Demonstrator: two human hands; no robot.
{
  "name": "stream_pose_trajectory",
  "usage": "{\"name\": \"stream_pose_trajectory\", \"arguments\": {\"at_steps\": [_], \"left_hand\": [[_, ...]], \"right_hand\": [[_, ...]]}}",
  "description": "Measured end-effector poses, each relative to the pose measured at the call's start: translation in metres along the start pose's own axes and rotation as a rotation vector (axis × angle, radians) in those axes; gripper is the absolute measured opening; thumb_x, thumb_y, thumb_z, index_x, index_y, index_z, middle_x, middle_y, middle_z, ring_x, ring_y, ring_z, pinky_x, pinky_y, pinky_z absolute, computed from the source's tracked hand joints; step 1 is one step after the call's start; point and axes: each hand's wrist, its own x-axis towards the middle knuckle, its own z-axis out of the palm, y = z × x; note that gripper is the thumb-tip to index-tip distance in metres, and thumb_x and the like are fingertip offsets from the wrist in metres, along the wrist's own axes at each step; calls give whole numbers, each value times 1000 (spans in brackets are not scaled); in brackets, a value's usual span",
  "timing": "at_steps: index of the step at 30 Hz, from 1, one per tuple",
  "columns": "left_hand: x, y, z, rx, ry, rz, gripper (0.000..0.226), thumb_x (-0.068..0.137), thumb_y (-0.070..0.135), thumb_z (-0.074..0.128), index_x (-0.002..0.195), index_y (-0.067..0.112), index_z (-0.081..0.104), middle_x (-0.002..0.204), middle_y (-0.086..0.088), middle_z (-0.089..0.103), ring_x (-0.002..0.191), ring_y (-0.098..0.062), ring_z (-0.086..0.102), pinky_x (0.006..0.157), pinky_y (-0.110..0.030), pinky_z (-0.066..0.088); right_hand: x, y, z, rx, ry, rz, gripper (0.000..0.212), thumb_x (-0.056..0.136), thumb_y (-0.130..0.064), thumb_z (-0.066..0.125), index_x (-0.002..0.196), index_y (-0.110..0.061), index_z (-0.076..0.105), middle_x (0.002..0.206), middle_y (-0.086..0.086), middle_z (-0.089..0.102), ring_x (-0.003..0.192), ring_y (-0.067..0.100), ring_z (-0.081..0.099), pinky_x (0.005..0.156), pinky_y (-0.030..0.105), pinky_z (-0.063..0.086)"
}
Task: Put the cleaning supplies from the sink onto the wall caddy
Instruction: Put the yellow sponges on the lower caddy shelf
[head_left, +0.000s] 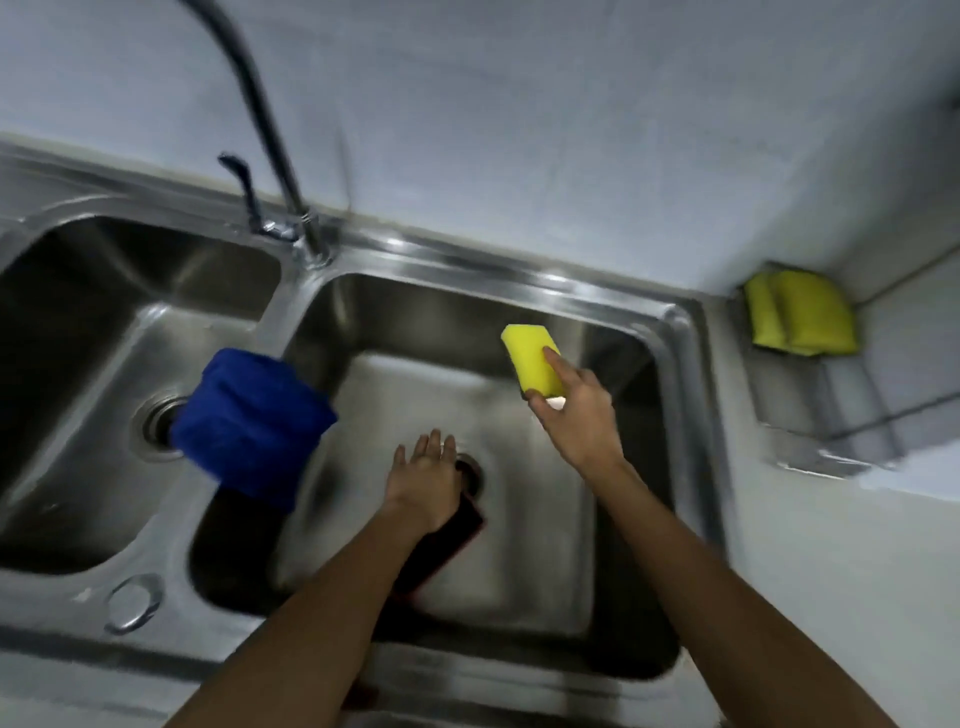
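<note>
My right hand pinches a yellow sponge between thumb and fingers, lifted above the right basin of the steel sink. My left hand is down in that basin with fingers spread and flat, gripping nothing, resting over a dark pad that lies on the basin floor beside the drain. A blue cloth hangs over the divider between the two basins. The faucet rises behind it. On the wall to the right, the clear caddy holds two more yellow-green sponges standing at its far end; everything is somewhat blurred
</note>
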Motion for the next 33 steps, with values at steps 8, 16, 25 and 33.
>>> {"name": "stream_pose_trajectory", "arguments": {"at_steps": [8,16,25,33], "left_hand": [[11,191,-78,-135,239,382,59,102,27,26,155,10,7,164,-6,6,151,-20,10,121,-41,11],[28,301,-104,-653,186,447,53,102,29,32,149,7,23,155,-15,32,137,-36,41,113,-45,35],[74,348,-121,-1066,118,257,57,103,38,27,155,19,12,154,-17,35,141,-32,37,111,-33,30],[86,360,-109,-1283,68,248,49,101,31,33,148,17,33,146,-10,47,135,-25,42,105,-30,31]], "right_hand": [[-1,75,-188,-21,415,206,61,86,-35,63,142,-27,41,126,25,57,112,41,56,93,41,45],[17,134,-237,-169,334,309,61,93,-41,48,148,-24,27,133,25,53,119,41,53,98,42,42],[53,153,-225,-245,246,248,55,97,-34,43,145,-10,31,147,24,34,133,37,37,108,40,33],[58,164,-218,-138,229,195,53,99,-33,43,146,-14,29,151,20,26,138,33,30,110,35,27]]}}
